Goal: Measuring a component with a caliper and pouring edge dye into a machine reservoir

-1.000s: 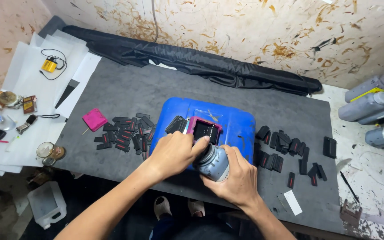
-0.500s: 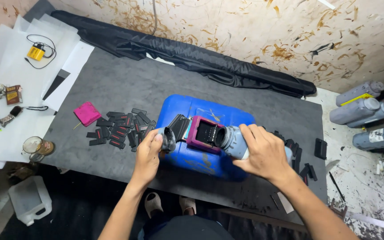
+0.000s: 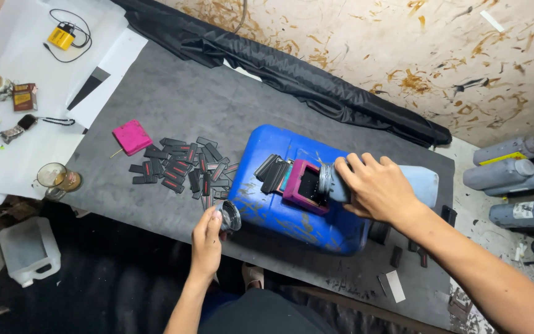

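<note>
A blue plastic canister [image 3: 279, 210] lies flat on a dark grey mat. On it sits a small pink-framed tray [image 3: 304, 185] with black flat pieces [image 3: 270, 173] beside it. My right hand [image 3: 375, 185] grips a pale grey bottle [image 3: 418, 184], tipped on its side with its open neck at the pink tray. My left hand [image 3: 208, 238] holds the bottle's dark round cap [image 3: 230, 216] at the canister's near left corner.
A heap of small black pieces [image 3: 183, 167] and a pink pad [image 3: 132, 137] lie left of the canister; more black pieces lie at the right. Grey bottles [image 3: 508, 164] stand on the floor right. A glass jar [image 3: 57, 178], white sheets, a yellow device [image 3: 62, 37], rolled black fabric [image 3: 292, 74] behind.
My left hand came off the bottle with the cap and moved down-left. My right hand tipped the bottle sideways toward the pink tray. The view shifted left.
</note>
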